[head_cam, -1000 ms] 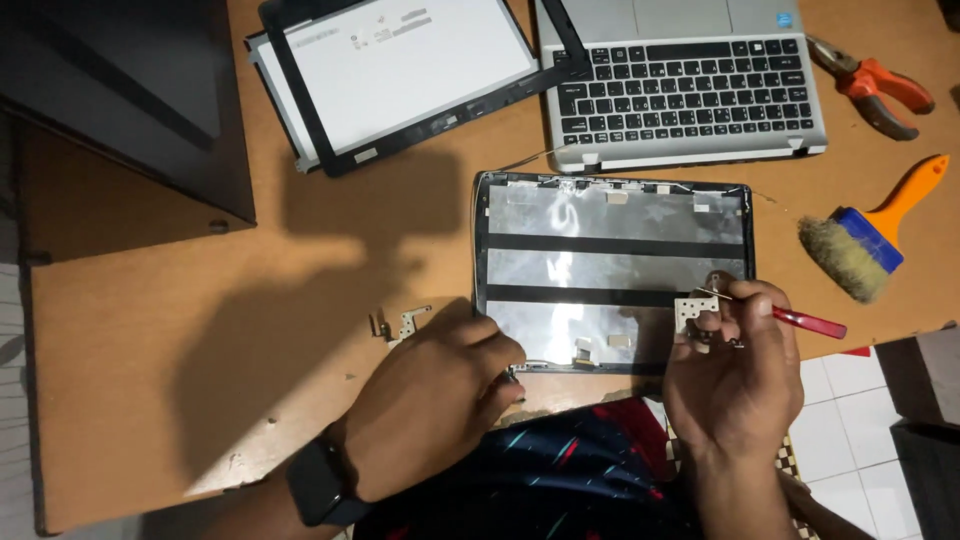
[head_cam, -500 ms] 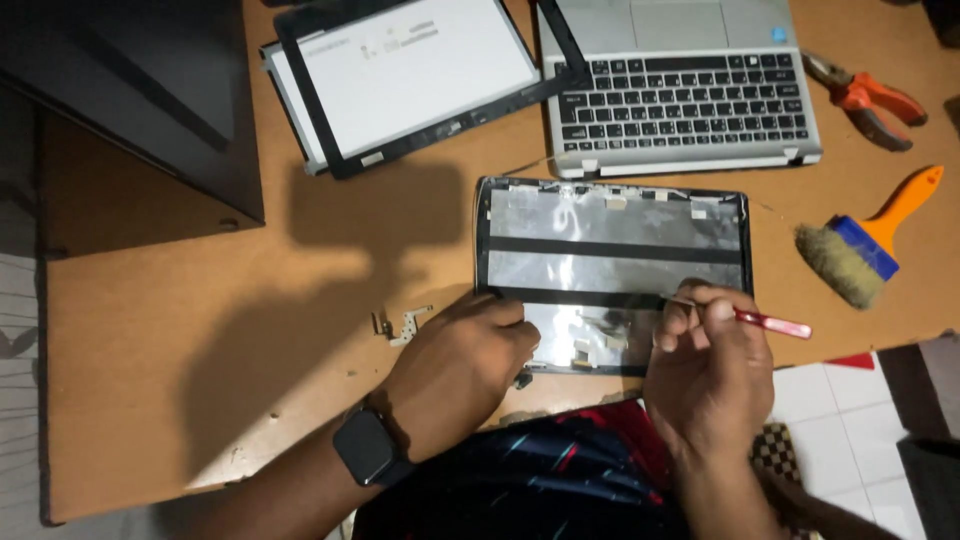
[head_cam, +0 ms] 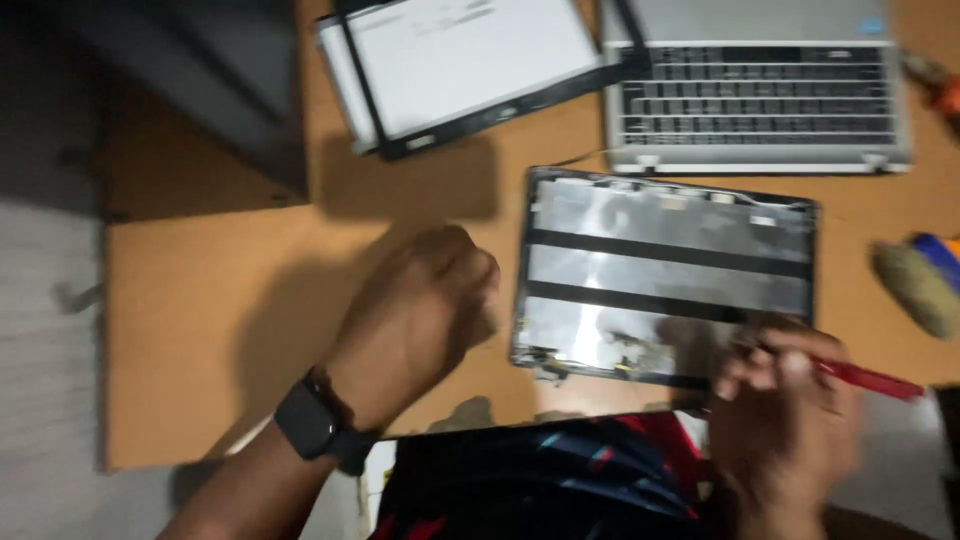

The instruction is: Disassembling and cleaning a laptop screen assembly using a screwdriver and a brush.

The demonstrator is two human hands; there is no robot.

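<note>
A laptop lid shell [head_cam: 670, 270], silver foil inside with black strips, lies on the brown table [head_cam: 200, 330]. My right hand [head_cam: 790, 410] is at the lid's near right corner, holding a red-handled screwdriver [head_cam: 870, 380]. My left hand [head_cam: 420, 300], with a black watch [head_cam: 310, 420] on the wrist, hovers just left of the lid with its fingers curled. The picture is blurred, and whatever is under or in that hand is hidden.
A silver laptop base with keyboard [head_cam: 760, 100] sits behind the lid. A loose screen panel with black bezel [head_cam: 470, 60] lies to its left. A dark slab [head_cam: 200, 90] fills the far left. A brush [head_cam: 915, 285] and orange pliers [head_cam: 935, 85] lie at the right edge.
My left hand has left the lid's near left corner and moved left onto the table beside it. The view has shifted left and blurred. My right hand still holds the screwdriver.
</note>
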